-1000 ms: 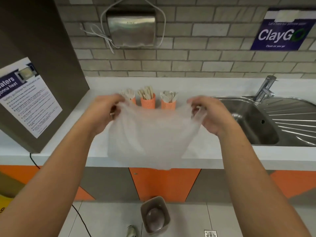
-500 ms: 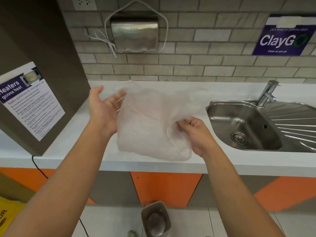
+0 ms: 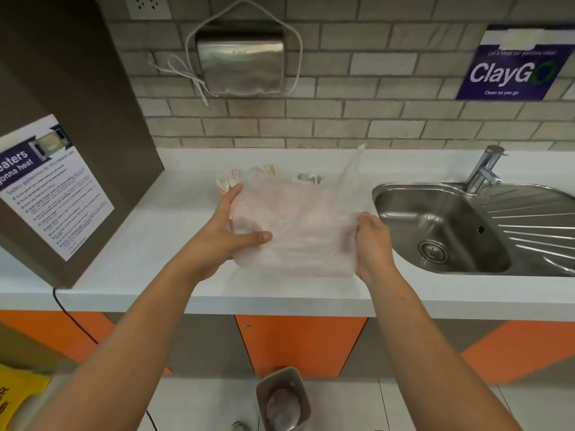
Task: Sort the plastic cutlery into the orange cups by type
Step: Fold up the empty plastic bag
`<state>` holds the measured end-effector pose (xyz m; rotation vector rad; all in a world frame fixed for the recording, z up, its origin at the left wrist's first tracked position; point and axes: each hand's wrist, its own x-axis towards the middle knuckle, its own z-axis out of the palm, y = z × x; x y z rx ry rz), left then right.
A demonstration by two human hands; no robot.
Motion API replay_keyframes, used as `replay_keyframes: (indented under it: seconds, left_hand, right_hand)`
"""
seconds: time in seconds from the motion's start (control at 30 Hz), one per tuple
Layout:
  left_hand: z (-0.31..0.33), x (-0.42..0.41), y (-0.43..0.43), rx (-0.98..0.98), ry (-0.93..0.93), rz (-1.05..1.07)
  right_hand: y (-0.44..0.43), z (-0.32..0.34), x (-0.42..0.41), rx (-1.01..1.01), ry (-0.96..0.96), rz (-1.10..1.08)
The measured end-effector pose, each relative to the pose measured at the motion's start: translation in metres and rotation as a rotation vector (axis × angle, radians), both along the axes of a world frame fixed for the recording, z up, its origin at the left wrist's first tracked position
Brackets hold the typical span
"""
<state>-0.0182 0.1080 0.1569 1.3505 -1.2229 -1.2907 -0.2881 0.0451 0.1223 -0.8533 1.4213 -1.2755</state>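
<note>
So the big white counter (image 3: 140, 244) runs the whole width, with a steel sink (image 3: 435, 219) set into it on the right and a tap (image 3: 485, 169) behind that. A shiny hand dryer (image 3: 241, 66) hangs on the brick wall above.

A thin, see-through plastic bag (image 3: 298, 231) is held up over the middle of the counter, stretched between both hands. The left hand (image 3: 227, 234) has the bag's left side: thumb pressed across the front, fingers running up the edge. The right hand (image 3: 373, 244) is curled round the bag's right edge, pinching it, just beside the sink rim.

The plastic cutlery (image 3: 230, 178) sits further back on the counter, behind the bag, so it's past the hands and not touched by either one. Only the tops poke out above the bag: fork heads just above the left fingertips, more tips in the middle and toward the right. The orange cups (image 3: 223, 191) are almost fully hidden behind the bag; just a sliver of orange shows under the left forks, plus a faint pinkish tint through the plastic.
</note>
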Motion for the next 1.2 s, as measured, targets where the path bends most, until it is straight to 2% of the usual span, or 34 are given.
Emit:
replay_keyframes:
  seconds: [0.1, 0.2, 0.3, 0.33, 0.43, 0.47, 0.53, 0.57, 0.63, 0.7, 0.8, 0.9, 1.0, 1.1, 1.2]
  left_hand:
    - [0.002, -0.006, -0.003, 0.070, 0.070, 0.012]
    - [0.005, -0.014, -0.007, -0.052, -0.053, 0.136]
    - [0.004, -0.016, -0.007, -0.219, -0.202, 0.179]
    - [0.003, -0.016, -0.006, -0.248, -0.251, 0.181]
    - [0.002, -0.021, -0.006, -0.251, -0.337, 0.196]
    - [0.002, -0.022, -0.006, -0.259, -0.349, 0.224]
    - [0.004, -0.020, -0.005, -0.294, -0.347, 0.316]
    - [0.005, -0.018, -0.004, -0.311, -0.334, 0.355]
    - [0.008, -0.014, -0.002, -0.351, -0.311, 0.380]
    - [0.010, -0.014, 0.001, -0.397, -0.286, 0.358]
    - [0.012, -0.017, 0.004, -0.463, -0.288, 0.333]
    - [0.011, -0.018, 0.007, -0.544, -0.397, 0.331]
    - [0.011, -0.014, 0.008, -0.563, -0.497, 0.418]
    - [0.010, -0.009, 0.008, -0.540, -0.491, 0.436]
    - [0.009, -0.007, 0.009, -0.528, -0.445, 0.387]
  right_hand:
    - [0.001, 0.008, -0.001, -0.100, 0.048, 0.149]
    - [0.003, 0.015, 0.004, -0.083, 0.061, 0.267]
    - [0.003, 0.023, 0.001, 0.008, -0.105, 0.200]
    - [0.005, 0.025, 0.000, -0.016, -0.110, 0.247]
    - [0.010, 0.029, 0.009, -0.223, 0.098, 0.446]
    - [0.010, 0.028, 0.012, -0.337, 0.126, 0.414]
    - [0.005, 0.026, 0.011, -0.516, 0.095, 0.179]
    - [0.002, 0.026, 0.007, -0.549, 0.064, 0.056]
    - [-0.002, 0.026, 0.000, -0.557, 0.068, -0.055]
    - [-0.002, 0.026, 0.000, -0.542, 0.046, -0.006]
    - [0.004, 0.035, 0.005, -0.410, -0.161, 0.210]
    - [0.006, 0.032, 0.007, -0.376, -0.034, 0.362]
    - [0.002, 0.026, 0.003, -0.434, -0.029, 0.202]
    - [-0.002, 0.021, -0.002, -0.475, -0.033, 0.059]
    - [0.002, 0.027, -0.001, -0.551, -0.041, 0.118]
